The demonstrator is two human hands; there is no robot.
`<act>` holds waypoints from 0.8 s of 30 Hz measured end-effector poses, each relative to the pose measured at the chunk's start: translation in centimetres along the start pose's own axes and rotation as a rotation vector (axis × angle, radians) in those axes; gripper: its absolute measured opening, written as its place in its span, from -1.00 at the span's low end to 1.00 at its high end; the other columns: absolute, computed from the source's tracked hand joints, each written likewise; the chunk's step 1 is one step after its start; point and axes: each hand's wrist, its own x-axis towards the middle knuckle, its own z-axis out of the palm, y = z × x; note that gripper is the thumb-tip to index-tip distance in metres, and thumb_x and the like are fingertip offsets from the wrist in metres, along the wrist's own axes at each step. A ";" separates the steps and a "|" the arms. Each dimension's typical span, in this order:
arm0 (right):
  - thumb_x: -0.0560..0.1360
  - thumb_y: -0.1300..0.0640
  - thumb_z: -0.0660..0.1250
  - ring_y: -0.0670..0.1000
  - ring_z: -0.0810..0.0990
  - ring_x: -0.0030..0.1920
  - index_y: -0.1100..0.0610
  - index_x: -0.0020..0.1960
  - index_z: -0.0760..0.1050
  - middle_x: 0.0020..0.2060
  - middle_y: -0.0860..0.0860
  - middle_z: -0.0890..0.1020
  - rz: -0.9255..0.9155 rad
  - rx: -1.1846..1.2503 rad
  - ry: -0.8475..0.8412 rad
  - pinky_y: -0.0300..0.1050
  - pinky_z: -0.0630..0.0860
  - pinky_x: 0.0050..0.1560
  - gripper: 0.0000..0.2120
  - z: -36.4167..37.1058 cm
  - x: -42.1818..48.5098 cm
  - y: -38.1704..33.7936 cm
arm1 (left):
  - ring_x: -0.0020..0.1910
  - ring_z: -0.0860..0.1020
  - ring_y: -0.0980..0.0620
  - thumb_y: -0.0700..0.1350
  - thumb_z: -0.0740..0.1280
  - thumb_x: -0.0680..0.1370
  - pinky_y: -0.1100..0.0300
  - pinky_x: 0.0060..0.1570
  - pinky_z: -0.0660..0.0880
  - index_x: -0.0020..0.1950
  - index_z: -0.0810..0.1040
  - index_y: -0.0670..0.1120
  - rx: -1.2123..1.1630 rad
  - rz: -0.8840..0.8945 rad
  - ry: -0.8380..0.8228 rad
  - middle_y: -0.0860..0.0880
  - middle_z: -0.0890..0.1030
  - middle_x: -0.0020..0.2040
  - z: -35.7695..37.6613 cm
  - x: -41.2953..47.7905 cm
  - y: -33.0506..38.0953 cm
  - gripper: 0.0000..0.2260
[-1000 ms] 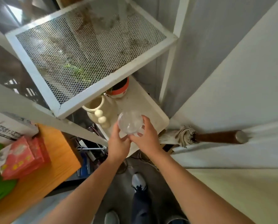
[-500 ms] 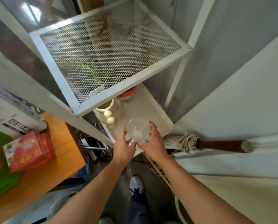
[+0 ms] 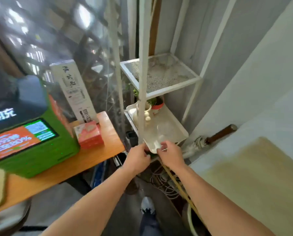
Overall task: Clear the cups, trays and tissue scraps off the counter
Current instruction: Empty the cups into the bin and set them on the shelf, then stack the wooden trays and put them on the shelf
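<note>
A clear plastic cup (image 3: 166,131) stands on the white tray (image 3: 182,132) that lies on the lower shelf of a white metal rack. My left hand (image 3: 138,157) and my right hand (image 3: 171,154) are both at the tray's near corner, fingers loosely curled and touching or almost touching its rim. Neither hand is on the cup. A cream jug (image 3: 142,114) and a small red-and-white plant pot (image 3: 157,106) stand at the back of the same tray.
The rack's mesh upper shelf (image 3: 162,74) hangs over the tray, with an upright post (image 3: 143,65) in front. On the left, a wooden counter (image 3: 91,160) carries a green kiosk (image 3: 31,142), a red tissue box (image 3: 89,133) and a tall white box (image 3: 74,92). Cables (image 3: 166,183) lie on the floor below.
The cup left both hands and now stands on the tray. My hands drew back to the tray's near corner. The view rose and swung left, bringing the counter into sight.
</note>
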 end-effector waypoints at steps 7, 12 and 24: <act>0.55 0.04 0.32 0.14 0.59 -0.02 0.16 -0.10 0.53 -0.14 0.09 0.62 -0.362 -0.251 -0.276 -0.05 0.44 -0.09 -0.82 10.6 -14.3 -11.0 | 0.02 0.56 -0.20 -0.04 0.25 0.48 0.01 -0.11 0.47 -0.04 0.45 -0.05 0.205 -0.154 0.207 -0.13 0.59 0.00 -9.1 -18.8 -12.3 -0.88; 0.54 0.00 0.28 0.19 0.55 0.06 0.15 0.00 0.52 0.00 0.16 0.61 -0.650 -0.431 -0.444 -0.03 0.43 -0.04 -0.78 18.5 -22.8 -19.5 | 0.13 0.56 -0.19 -0.02 0.24 0.49 0.03 0.02 0.48 0.09 0.54 -0.06 0.203 -0.396 0.385 -0.14 0.59 0.11 -15.4 -30.7 -20.4 -0.76; 0.52 -0.01 0.28 0.16 0.58 0.03 0.11 0.02 0.53 0.04 0.12 0.62 -0.889 -0.533 -0.542 -0.02 0.52 -0.05 -0.79 29.2 -31.7 -31.3 | 0.02 0.56 -0.10 -0.05 0.27 0.49 0.04 -0.01 0.50 -0.08 0.51 -0.06 0.166 -0.555 0.592 -0.08 0.57 -0.01 -23.5 -43.8 -30.8 -0.90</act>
